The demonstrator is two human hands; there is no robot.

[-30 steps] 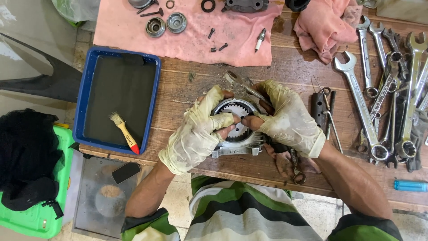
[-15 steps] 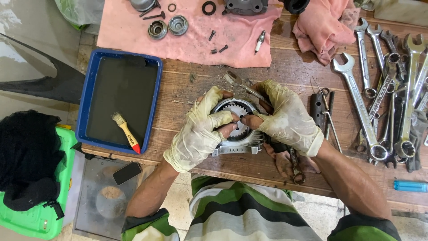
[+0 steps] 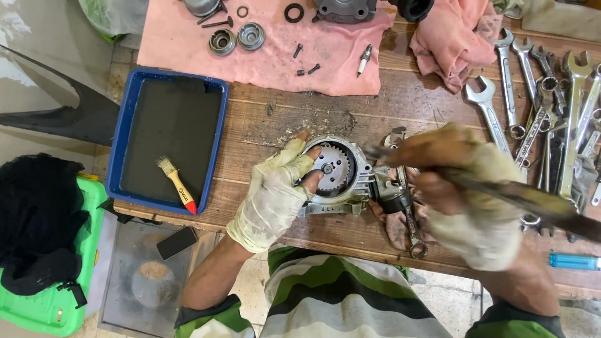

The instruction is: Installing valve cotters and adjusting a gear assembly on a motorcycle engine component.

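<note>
A round grey metal housing [image 3: 360,164] with a toothed gear [image 3: 338,164] inside lies on the wooden bench in front of me. My gloved left hand [image 3: 272,191] rests on the housing's left side, thumb and a finger reaching onto the gear. My gloved right hand [image 3: 466,197] is blurred with motion just right of the housing and grips a long dark tool [image 3: 532,200]. The tool's tip points at the housing's right edge and its other end runs off to the right. What kind of tool it is cannot be made out.
A blue tray [image 3: 119,169] of dark liquid with a small brush [image 3: 178,186] sits at left. Small parts lie on a pink cloth [image 3: 269,53] at the back. Several wrenches [image 3: 538,106] lie at right, a pink rag [image 3: 451,44] behind, a green crate [image 3: 50,313] on the floor.
My right hand has left the housing, moved right and now holds a long tool in fast motion. The left hand has slid to the housing's left side, uncovering the gear.
</note>
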